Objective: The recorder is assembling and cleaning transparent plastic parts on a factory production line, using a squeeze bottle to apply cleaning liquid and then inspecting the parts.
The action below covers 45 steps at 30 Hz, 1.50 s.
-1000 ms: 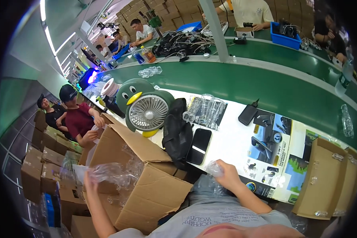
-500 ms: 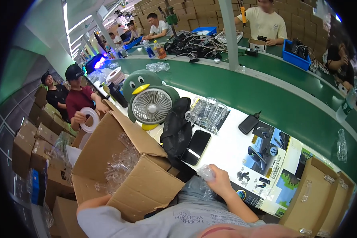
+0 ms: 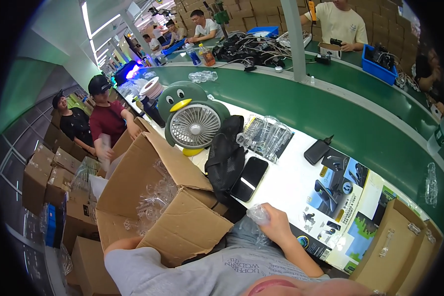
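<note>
My right hand [image 3: 275, 223] closed around clear plastic bundle [image 3: 258, 214], long axis running down from fist toward lap [image 3: 245, 230]. Left of grip: open carton [image 3: 126, 192], clear pieces [image 3: 155, 198] inside; my left hand hidden behind flap [image 3: 187, 227], hold cannot be told. Right: cardboard tray [image 3: 372, 266] with small clear parts [image 3: 387, 242]. Ahead: edge of white tabletop [image 3: 287, 185], open stretch beyond.

The white table [image 3: 290, 180] is holding up a green penguin fan [image 3: 195, 123], a soft black bag [image 3: 225, 160] and a black phone [image 3: 250, 178]. Behind the phone, clear plastic bits [image 3: 265, 137] are lying on a dark card [image 3: 287, 148]. A small black box [image 3: 317, 150] is sitting near a big picture card [image 3: 330, 185]
</note>
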Tool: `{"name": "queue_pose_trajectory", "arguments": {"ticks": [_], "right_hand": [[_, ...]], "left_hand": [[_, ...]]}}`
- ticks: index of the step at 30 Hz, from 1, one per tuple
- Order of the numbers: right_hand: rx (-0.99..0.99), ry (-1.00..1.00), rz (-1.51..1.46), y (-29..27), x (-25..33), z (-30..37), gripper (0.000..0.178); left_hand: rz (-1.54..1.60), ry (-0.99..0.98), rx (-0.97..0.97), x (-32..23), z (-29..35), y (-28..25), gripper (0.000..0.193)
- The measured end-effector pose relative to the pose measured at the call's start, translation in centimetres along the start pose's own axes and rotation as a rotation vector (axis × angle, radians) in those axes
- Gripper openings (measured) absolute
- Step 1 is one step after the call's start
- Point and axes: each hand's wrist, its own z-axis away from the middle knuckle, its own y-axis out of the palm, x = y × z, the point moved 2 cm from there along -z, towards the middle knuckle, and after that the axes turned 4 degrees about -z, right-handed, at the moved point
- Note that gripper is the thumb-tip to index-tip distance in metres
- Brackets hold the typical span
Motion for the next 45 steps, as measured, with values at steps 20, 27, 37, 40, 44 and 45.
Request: {"name": "queue_pose_trajectory", "arguments": {"ticks": [20,27,37,40,44,45], "right_hand": [[-0.006,0.014,-0.028,0.0,0.2,-0.2,0.021],[0.013,-0.04,-0.066,0.1,0.5,0.4,0.021],[-0.009,0.031,-0.088,-0.5,0.3,0.4,0.021],[0.009,0.015,-0.08,-0.1,0.3,0.3,0.022],[0.009,0.012,-0.079,0.0,0.7,0.4,0.021],[0.005,0.009,-0.074,0.0,0.7,0.4,0.021]], "left_hand": [[-0.272,-0.089,0.779,-2.9,-2.9,4.6,0.057],[-0.374,-0.104,1.046,-3.4,-6.3,6.2,0.059],[-0.611,-0.445,1.042,-15.7,-14.8,-1.6,0.058],[-0.623,-0.474,0.843,-18.1,-16.2,-2.8,0.047],[-0.557,-0.551,0.636,-15.4,-15.7,-4.5,0.038],[-0.4,-0.575,0.584,-14.9,-15.7,-4.7,0.039]]}}
